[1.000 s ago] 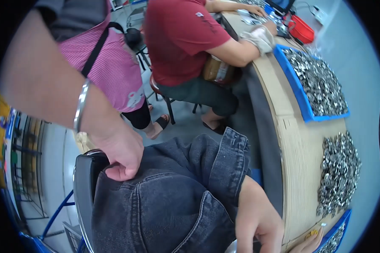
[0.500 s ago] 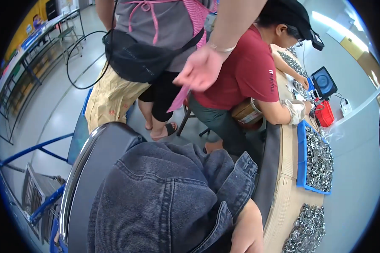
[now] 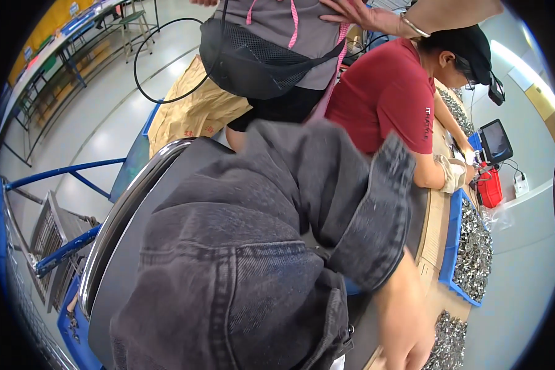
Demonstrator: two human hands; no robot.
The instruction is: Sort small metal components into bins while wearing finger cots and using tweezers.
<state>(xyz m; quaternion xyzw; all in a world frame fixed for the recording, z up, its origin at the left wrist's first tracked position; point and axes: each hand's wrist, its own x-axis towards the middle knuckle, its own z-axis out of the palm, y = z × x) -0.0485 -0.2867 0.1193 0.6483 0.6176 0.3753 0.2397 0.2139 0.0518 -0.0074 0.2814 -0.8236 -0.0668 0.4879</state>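
Note:
A dark denim sleeve fills the lower middle of the view, its unbuttoned cuff loose around my wrist. Out of this cuff comes my left hand, pointing down near the bottom edge. Its fingers are blurred and partly cut off, so what they hold, if anything, does not show. Right beside it, a heap of small shiny metal parts lies on the tan worktop. My right hand is out of sight.
A blue tray of metal parts stands farther along the worktop. Beyond it a seated co-worker in a red shirt leans over the bench. Another person in a grey top stands close ahead. A chrome-edged chair back is at left.
The view has shifted, and my sleeve and left hand show higher and farther right. The standing person's hand, lowered before, is now raised near their side.

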